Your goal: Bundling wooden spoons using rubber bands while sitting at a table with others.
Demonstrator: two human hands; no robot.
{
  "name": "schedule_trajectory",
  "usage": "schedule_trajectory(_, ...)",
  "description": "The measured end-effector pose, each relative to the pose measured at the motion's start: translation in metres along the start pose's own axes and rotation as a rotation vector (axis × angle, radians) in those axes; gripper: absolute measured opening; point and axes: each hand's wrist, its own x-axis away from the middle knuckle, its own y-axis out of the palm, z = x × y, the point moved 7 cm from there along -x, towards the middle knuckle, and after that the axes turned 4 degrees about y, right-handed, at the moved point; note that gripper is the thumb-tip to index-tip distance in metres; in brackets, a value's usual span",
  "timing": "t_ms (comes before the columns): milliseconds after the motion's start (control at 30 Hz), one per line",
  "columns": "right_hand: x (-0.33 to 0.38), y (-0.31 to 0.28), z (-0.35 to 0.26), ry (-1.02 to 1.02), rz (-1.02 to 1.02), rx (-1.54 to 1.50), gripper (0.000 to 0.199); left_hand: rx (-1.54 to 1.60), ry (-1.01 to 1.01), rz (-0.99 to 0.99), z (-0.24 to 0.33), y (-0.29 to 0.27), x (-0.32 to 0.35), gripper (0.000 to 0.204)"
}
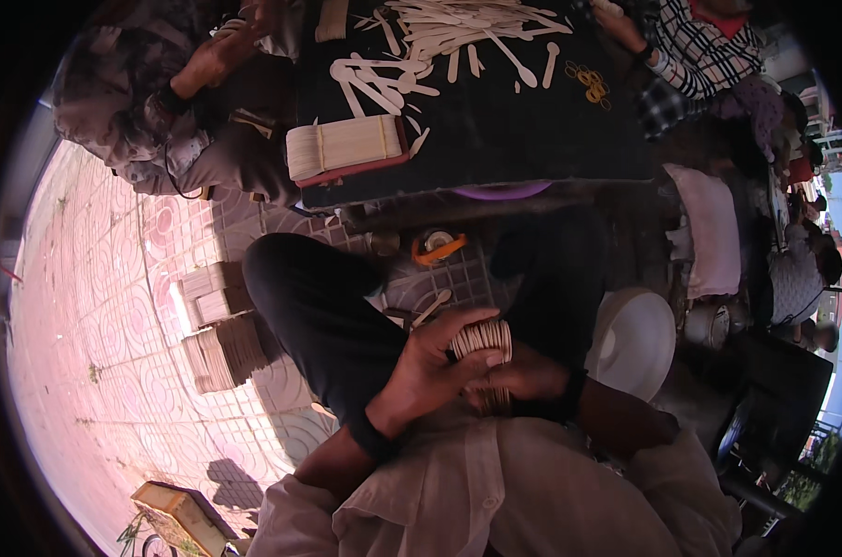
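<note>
— Pale shirt cloth [476, 483] is nearest, across the bottom centre. What comes next, starting from the left?
— An open-looking wooden box [181, 515] at lower left, then stacked sticks [224, 355] on the paving [124, 306], mid-left.
— And towards the upper left?
— Another person's hand [218, 58]; right of it, a banded bundle [342, 147] in a red tray [374, 165] on the black table [532, 139].
— Where are the wearer's hands?
— Just below the centre. The left hand [425, 362] wraps a bundle of flat wooden sticks [482, 340], its thumb across the near side.
— The right one?
— Right hand [528, 376] touches that bundle's lower right; it's dark and blurred, so I cannot tell how its fingers close.
— Above them?
— Loose sticks [472, 28] heaped at top centre, then yellow rubber bands [590, 85].
— Far right?
— A white tub [639, 339] beside the knee, then a pale cushion [711, 232].
</note>
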Motion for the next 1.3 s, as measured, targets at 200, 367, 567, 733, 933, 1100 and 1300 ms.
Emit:
schedule_trajectory(200, 0.000, 0.000, 0.009, 0.027, -0.034, 0.003, 0.011, 0.154, 0.005, -0.041, -0.015, 0.004, 0.001, 0.033)
schedule_trajectory(367, 0.003, 0.001, 0.000, -0.016, 0.020, -0.047, 0.021, 0.129, 0.009, -0.075, -0.003, 0.003, -0.001, 0.031)
schedule_trajectory(567, 0.005, 0.004, 0.000, 0.035, -0.042, -0.046, 0.026, 0.635, -0.192, -0.105, -0.012, -0.003, -0.004, 0.038)
schedule_trajectory(733, 0.003, 0.004, 0.004, 0.013, -0.055, -0.048, 0.025, 0.675, -0.237, -0.111, -0.019, -0.002, -0.002, 0.031)
schedule_trajectory(933, -0.001, 0.002, -0.001, 0.030, -0.042, -0.012, 0.022, 0.762, -0.252, -0.146, -0.022, -0.004, -0.008, 0.025)
schedule_trajectory(1100, -0.002, -0.003, -0.026, -0.080, -0.008, -0.013, 0.020, 0.770, -0.207, -0.088, -0.007, -0.005, -0.022, 0.030)
schedule_trajectory(1300, -0.004, 0.000, -0.045, -0.078, -0.033, 0.124, 0.016, 0.558, -0.090, -0.116, 0.025, 0.004, -0.033, 0.034)
